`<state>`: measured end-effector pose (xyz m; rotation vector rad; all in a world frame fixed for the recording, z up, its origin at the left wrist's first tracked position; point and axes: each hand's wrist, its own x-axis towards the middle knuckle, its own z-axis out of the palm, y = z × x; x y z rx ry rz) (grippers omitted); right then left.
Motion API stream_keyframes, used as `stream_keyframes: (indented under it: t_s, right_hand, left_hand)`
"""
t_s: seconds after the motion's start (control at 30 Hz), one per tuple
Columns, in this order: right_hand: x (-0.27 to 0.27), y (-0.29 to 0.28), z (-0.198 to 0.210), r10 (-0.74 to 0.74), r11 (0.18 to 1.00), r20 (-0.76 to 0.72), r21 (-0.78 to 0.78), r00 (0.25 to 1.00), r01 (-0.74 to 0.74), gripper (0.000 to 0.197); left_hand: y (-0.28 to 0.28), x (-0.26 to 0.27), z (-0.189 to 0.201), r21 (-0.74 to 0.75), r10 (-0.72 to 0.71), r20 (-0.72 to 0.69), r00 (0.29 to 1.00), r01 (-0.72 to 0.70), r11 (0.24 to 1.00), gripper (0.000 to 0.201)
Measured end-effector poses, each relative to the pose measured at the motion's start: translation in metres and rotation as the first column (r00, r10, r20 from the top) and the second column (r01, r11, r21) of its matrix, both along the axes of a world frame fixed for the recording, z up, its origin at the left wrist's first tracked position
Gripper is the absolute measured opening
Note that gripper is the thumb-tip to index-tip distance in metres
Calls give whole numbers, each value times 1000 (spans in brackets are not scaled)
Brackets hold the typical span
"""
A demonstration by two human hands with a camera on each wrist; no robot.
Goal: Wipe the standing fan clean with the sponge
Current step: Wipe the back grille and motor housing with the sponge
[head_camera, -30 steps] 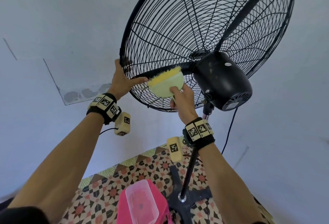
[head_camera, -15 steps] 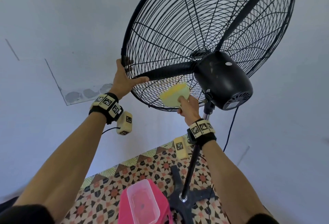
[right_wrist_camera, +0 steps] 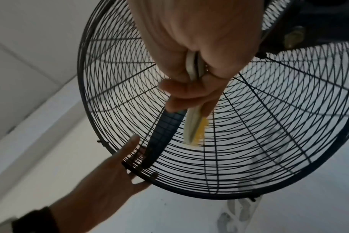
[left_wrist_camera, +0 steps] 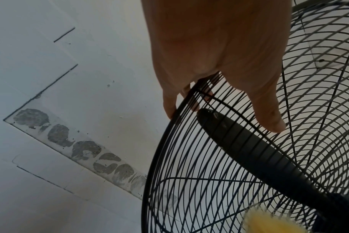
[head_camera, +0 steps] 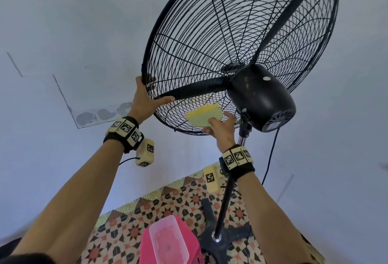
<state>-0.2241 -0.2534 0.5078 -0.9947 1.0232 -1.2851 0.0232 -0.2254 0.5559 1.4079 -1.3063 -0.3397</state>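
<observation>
A black standing fan (head_camera: pixel 260 98) rises in front of me, its wire grille (head_camera: pixel 231 33) tilted upward. My left hand (head_camera: pixel 147 100) grips the grille's left rim (left_wrist_camera: pixel 169 126), fingers hooked behind the rim and thumb lying along the back wires. My right hand (head_camera: pixel 222 129) holds a pale green sponge with a yellow face (head_camera: pixel 203 117) and presses it against the lower back of the grille, left of the motor housing. In the right wrist view the sponge (right_wrist_camera: pixel 193 126) sits edge-on between my fingers, next to a black blade (right_wrist_camera: pixel 163 132) inside the grille.
The fan's pole (head_camera: pixel 226 196) runs down to a black cross base (head_camera: pixel 218 240) on a patterned mat (head_camera: pixel 134 228). A clear plastic tub (head_camera: pixel 168 240) sits on a pink stool (head_camera: pixel 147 251) beside the base. A dark cord (head_camera: pixel 270 159) hangs behind the motor. Pale wall all around.
My right hand has drawn the sponge down from the blade's level to the lower part of the grille, then slightly right toward the motor. The left hand has kept its grip on the rim.
</observation>
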Motion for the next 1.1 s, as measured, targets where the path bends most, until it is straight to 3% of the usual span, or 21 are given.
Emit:
stream_keyframes:
  t_s: [0.07, 0.17, 0.23, 0.3, 0.37, 0.43, 0.57, 0.63, 0.83, 1.0, 1.1]
  right_hand:
    - [-1, 6, 2, 17, 999, 87, -45, 996, -13, 62]
    - [2, 15, 4, 103, 985, 100, -152, 990, -87, 41]
    - [5, 21, 3, 99, 961, -48, -256, 994, -108, 32]
    - [8, 23, -3, -24, 923, -313, -372, 950, -100, 41]
    - [13, 22, -9, -168, 881, -419, -470, 893, -55, 40]
    - [18, 22, -7, -238, 845, -337, -534, 911, 23, 27]
    - [19, 18, 2, -261, 836, -76, -516, 962, 186, 9]
    - [22, 17, 0, -292, 818, -72, -536, 954, 210, 18]
    - [19, 11, -20, -192, 914, -67, -375, 979, 154, 29]
    - [17, 10, -1, -229, 826, -84, -544, 970, 147, 25]
    - [22, 9, -17, -219, 859, -131, -496, 967, 127, 28]
  left_hand:
    - [0, 0, -1, -4, 3, 0, 1000, -3, 1000, 112]
    - [-1, 2, -2, -9, 2, -13, 1000, -2, 1000, 115]
    - [-2, 2, -2, -14, 1, -12, 1000, -1, 1000, 111]
    - [-2, 0, -2, -25, 11, -4, 1000, -11, 1000, 106]
    - [-2, 0, -3, -27, 17, 8, 1000, -17, 999, 105]
    - [-2, 1, -3, -25, 12, 8, 1000, -12, 1000, 107]
    - [1, 3, -4, -10, 10, -1, 1000, -10, 1000, 111]
    - [2, 2, -4, -6, 14, -9, 1000, -14, 1000, 111]
    - [1, -2, -3, -29, 41, 15, 999, -41, 999, 102]
    - [1, -2, -5, -34, 35, 26, 999, -34, 999, 105]
    - [1, -2, -3, -30, 39, 14, 999, -39, 999, 103]
